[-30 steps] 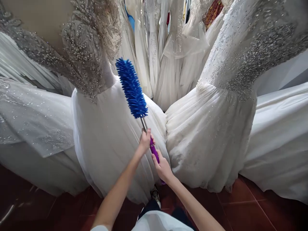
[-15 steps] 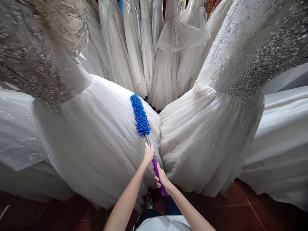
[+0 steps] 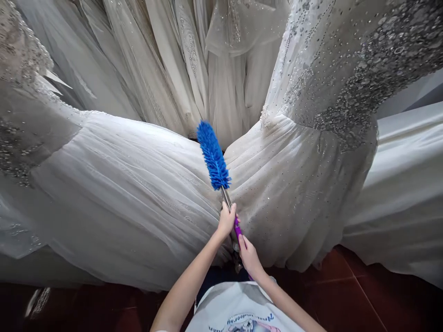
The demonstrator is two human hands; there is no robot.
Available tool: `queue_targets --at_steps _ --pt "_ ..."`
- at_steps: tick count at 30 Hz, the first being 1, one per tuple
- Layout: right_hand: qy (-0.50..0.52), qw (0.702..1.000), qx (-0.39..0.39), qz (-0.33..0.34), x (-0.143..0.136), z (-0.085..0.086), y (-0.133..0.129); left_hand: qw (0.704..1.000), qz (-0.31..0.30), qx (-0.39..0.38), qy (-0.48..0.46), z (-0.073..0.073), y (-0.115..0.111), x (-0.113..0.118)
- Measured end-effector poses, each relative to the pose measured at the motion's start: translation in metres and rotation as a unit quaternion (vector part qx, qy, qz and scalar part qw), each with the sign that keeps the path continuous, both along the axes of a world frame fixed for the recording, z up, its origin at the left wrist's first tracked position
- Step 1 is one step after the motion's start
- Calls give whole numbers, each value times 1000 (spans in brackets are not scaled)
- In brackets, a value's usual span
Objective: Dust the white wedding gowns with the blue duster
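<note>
A duster with a fluffy blue head (image 3: 212, 156), a metal shaft and a purple handle slants up and away from me. My left hand (image 3: 227, 220) is wrapped round it where the shaft meets the handle. Lower down, my right hand (image 3: 249, 256) grips the purple handle. The blue head is over the place where two white gowns meet, the left gown (image 3: 131, 184) and the right gown (image 3: 294, 193) with silver beading on its bodice. Whether the head touches the cloth, I cannot tell.
More pale gowns (image 3: 166, 69) hang in a row behind. Another white skirt (image 3: 408, 184) spreads at the far right. Dark red floor tiles (image 3: 335, 281) show below the hems.
Both hands and the duster have moved a little right and the blue head is further up, over the gap. The view has shifted, with the left gown further left and more of my shirt showing.
</note>
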State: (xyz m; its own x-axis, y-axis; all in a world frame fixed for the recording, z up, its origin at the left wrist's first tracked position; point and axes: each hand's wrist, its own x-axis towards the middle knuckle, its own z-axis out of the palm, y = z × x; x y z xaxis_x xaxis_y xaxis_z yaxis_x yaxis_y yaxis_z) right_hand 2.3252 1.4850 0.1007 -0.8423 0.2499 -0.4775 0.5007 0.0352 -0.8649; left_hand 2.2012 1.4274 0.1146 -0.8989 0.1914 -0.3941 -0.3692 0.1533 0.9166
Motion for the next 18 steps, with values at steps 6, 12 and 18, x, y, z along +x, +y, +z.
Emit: queue_targets --at_steps 6,12,18 --pt "154 970 -20 188 -98 63 -56 967 173 -60 174 99 -94 -70" --pt "106 962 5 250 -117 34 -127 947 194 -223 129 74 -172 -79" --pt "22 978 44 201 -95 -30 -84 961 144 -236 26 -9 -120 -71"
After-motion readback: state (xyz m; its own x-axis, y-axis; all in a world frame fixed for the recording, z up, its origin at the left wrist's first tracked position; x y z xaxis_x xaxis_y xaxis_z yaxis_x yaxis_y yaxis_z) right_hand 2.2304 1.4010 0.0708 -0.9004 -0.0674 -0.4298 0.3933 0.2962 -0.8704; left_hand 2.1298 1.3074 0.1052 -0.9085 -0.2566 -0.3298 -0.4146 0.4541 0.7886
